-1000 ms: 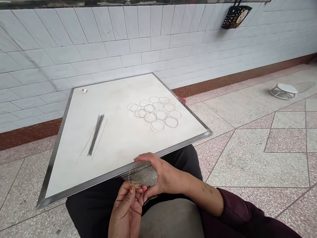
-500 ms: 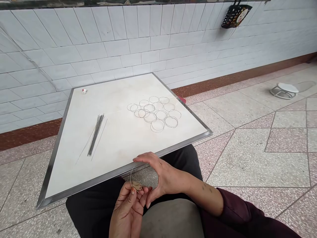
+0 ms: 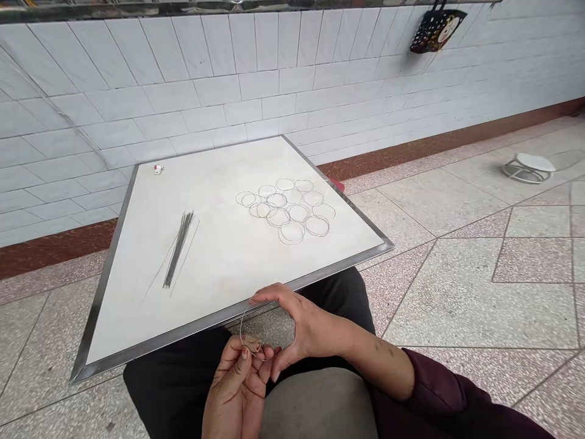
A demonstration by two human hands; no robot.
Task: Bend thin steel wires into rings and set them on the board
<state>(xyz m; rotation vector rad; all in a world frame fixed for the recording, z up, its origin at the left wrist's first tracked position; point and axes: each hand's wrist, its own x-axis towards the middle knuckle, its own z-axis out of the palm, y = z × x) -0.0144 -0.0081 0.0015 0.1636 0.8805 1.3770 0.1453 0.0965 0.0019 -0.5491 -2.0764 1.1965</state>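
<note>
Over my lap, my left hand (image 3: 242, 375) pinches a thin wire ring (image 3: 241, 326) low on its left side. A small tan piece (image 3: 251, 343) shows by the left fingertips; whether it is held or wrapped on a finger I cannot tell. My right hand (image 3: 304, 329) curves in a C around the ring's other side, its fingertips at the top of the wire and its thumb low down. Part of the ring is hidden behind the fingers. On the white table (image 3: 219, 262) lie several wire rings (image 3: 292, 210), overlapping, and a bundle of straight wires (image 3: 178, 250).
The table's metal edge (image 3: 228, 316) runs just beyond my hands. A small red and white object (image 3: 158, 169) sits at the far left corner. A tiled wall (image 3: 219, 91) stands behind, with a black basket (image 3: 436, 29) hanging on it. A low stool (image 3: 530, 167) stands at right.
The view has shifted very slightly. Both hands keep nearly the same hold on the wire ring, and the things on the table have not moved.
</note>
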